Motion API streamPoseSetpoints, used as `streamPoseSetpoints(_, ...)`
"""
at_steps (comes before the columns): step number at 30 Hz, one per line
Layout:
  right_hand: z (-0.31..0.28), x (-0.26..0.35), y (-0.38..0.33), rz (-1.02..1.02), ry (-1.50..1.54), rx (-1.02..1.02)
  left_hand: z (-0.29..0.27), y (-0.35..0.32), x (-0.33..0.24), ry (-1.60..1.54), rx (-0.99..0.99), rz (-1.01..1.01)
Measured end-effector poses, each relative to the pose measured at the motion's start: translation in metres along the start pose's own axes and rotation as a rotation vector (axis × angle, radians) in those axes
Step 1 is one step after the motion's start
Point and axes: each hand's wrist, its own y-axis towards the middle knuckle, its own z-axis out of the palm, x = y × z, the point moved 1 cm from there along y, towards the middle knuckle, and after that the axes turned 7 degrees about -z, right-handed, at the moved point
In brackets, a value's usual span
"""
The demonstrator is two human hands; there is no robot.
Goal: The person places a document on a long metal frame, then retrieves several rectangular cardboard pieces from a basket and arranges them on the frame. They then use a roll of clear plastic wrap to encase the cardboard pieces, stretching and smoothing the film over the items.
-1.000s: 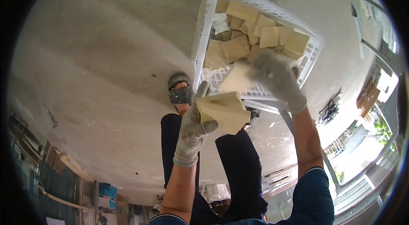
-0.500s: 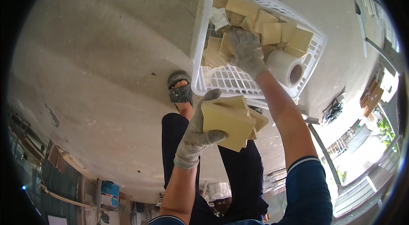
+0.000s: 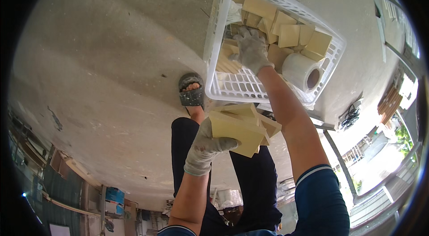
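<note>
My left hand (image 3: 203, 150), in a grey-white work glove, grips an uneven, fanned stack of thin pale-yellow square pieces (image 3: 236, 134), thumb across the top one. The stack is held above my knees, just short of the white plastic basket (image 3: 217, 45). Inside that basket is my gloved right hand (image 3: 254, 52), its fingers spread over the contents and nothing seen in its grasp. More yellow square pieces (image 3: 288, 35) lie loosely at the far and right side of it. Next to my right wrist rests a white roll (image 3: 296, 67) with a brown core. Crumpled white plastic (image 3: 234, 12) sits at the far left corner.
The basket stands on a grey concrete floor (image 3: 111, 66). My foot in a dark speckled sandal (image 3: 191, 98) is by its near left corner. A coiled black cable (image 3: 351, 116) lies to the right. Boards and a blue box (image 3: 115, 196) stand at the lower left.
My right hand has shifted slightly left and its fingers have spread apart. My left hand still holds the stack, tilted a little differently. The basket appears slightly farther right.
</note>
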Motion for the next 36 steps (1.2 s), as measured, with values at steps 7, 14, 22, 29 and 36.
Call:
streamPoseSetpoints(7, -0.032, -0.006, -0.079, -0.074, 0.656, -0.254, -0.013, 0.010, 0.007, 0.186, 0.101, 0.100)
streamPoseSetpoints(14, -0.106, -0.033, -0.173, -0.136, 0.902, 0.116, -0.005, 0.026, 0.014, 0.475, 0.126, 0.301)
streamPoseSetpoints(22, -0.040, -0.032, -0.079, 0.004, 0.899, -0.066, 0.014, 0.010, 0.018, 0.184, 0.061, 0.009)
streamPoseSetpoints(29, 0.029, 0.009, -0.006, -0.267, -0.134, -0.097, 0.010, 0.011, 0.015, 0.282, 0.048, -0.099)
streamPoseSetpoints(36, -0.025, -0.023, -0.042, -0.312, 0.005, 0.096, 0.008, 0.005, 0.013, 0.132, 0.011, -0.014)
